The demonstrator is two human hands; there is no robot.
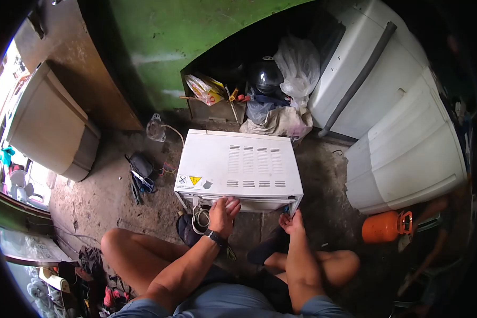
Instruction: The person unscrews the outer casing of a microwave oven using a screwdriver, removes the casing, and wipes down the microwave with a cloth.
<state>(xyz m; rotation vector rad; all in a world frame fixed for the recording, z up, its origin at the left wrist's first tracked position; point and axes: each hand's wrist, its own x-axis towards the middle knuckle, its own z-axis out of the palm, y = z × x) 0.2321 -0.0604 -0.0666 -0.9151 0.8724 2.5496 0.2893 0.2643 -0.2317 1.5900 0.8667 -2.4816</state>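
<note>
Left hand [225, 216], right hand [292, 222] — at white appliance [209, 159]

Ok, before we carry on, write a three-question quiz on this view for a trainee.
1. Which hand has the dark band at its wrist: A) right, B) left, C) neither?
2. True or false: the yellow triangle on the white box is nearer the left hand than the right hand.
3. Fill in: the cylinder on the floor, right of the box, is coloured ____.

Key: 1. B; 2. true; 3. orange.
</note>
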